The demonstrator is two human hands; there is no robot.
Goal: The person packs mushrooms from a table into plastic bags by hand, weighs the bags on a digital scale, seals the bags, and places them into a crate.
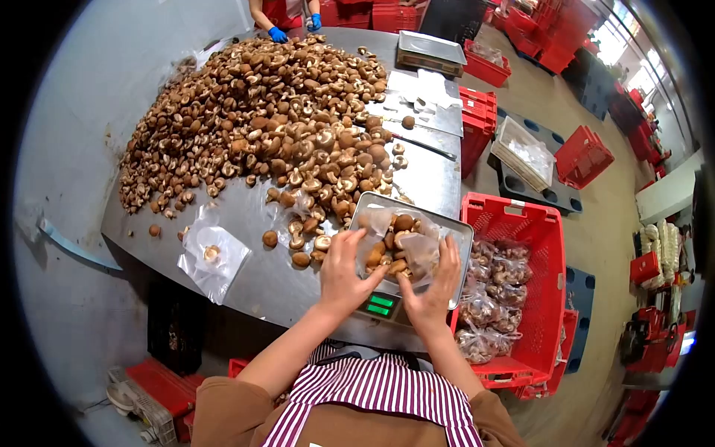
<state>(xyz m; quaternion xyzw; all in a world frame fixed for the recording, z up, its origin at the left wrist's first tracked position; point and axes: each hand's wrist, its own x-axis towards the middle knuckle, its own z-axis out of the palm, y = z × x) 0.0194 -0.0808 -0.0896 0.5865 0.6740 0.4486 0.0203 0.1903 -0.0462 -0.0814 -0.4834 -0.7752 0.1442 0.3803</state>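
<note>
A clear plastic bag [421,253] with brown shiitake mushrooms [403,223] in it lies on the metal pan [456,237] of a scale with a lit green display [380,303]. My left hand [344,272] grips the bag's left side, thumb pointing inward. On the opposite side my right hand [433,289] has hold of the plastic, its thumb near the left one over the mushrooms. Fingers on both hands are partly spread around the bag. Loose shiitake lie just left of the pan, below a large heap of shiitake [253,112].
A red crate [547,298] with several bagged mushrooms stands right of the scale. Flat plastic bags [214,257] with one mushroom on top lie at the table's left front edge. Across the steel table [439,171] are a knife [424,145], another scale [432,51] and a co-worker's blue-gloved hand [278,35].
</note>
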